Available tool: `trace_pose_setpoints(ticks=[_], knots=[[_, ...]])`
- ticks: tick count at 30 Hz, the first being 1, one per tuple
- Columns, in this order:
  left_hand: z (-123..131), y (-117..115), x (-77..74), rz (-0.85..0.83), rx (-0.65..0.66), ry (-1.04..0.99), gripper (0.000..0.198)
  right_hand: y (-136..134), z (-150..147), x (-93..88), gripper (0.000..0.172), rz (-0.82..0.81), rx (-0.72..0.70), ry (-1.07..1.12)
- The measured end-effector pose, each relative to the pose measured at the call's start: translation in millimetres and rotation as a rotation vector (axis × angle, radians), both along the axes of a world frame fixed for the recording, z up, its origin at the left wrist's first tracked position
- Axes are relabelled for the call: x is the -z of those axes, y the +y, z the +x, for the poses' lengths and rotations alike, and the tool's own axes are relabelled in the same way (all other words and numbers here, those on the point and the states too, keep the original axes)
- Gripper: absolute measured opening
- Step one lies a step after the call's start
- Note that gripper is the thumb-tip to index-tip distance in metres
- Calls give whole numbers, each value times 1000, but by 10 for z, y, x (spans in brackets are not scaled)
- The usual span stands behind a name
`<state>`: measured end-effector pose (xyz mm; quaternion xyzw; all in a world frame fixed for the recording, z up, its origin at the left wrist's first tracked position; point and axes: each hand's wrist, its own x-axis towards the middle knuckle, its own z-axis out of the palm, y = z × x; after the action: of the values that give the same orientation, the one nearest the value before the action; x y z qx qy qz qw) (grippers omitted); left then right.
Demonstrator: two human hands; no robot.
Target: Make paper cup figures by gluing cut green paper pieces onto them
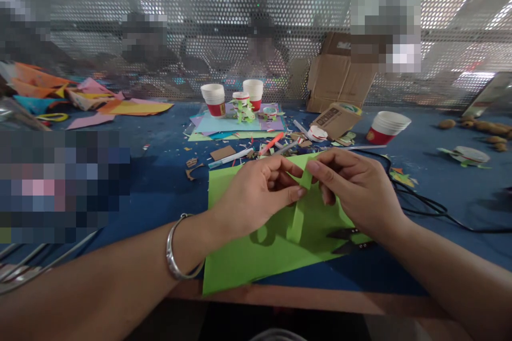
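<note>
My left hand point(260, 192) and my right hand point(356, 189) both pinch a narrow green paper strip point(296, 218) between thumb and fingers; its lower end hangs down. The two hands meet over a large green paper sheet point(256, 256) that lies flat on the blue table point(160, 181) near the front edge. A silver bangle point(176, 256) circles my left wrist. Black scissors point(348, 240) lie on the sheet, partly under my right wrist.
Stacked red and white paper cups point(214, 100) and a tilted cup stack point(386, 128) stand behind. Pens, paper scraps and coloured sheets point(240, 125) litter the middle. A cardboard box point(340, 82) stands at the back. A black cable point(424, 205) runs right. Coloured paper point(100, 101) piles left.
</note>
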<state>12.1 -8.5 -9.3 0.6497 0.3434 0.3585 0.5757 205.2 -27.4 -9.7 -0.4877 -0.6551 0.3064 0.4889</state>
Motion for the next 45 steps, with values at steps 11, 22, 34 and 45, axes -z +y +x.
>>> trace_pose_setpoints(ticks=[11,22,34,45], knots=[[0,0,9,-11,59,-25,17,-6,10,-9,28,22,4,-20],[-58,-53,-7,-72,98,-1,46,-11,34,-48,24,31,33,-24],[-64,-176,-26,-166,238,77,62,23,58,-59,22,84,60,-7],[-96,-205,21,-190,327,112,62,46,69,-37,25,69,50,39]])
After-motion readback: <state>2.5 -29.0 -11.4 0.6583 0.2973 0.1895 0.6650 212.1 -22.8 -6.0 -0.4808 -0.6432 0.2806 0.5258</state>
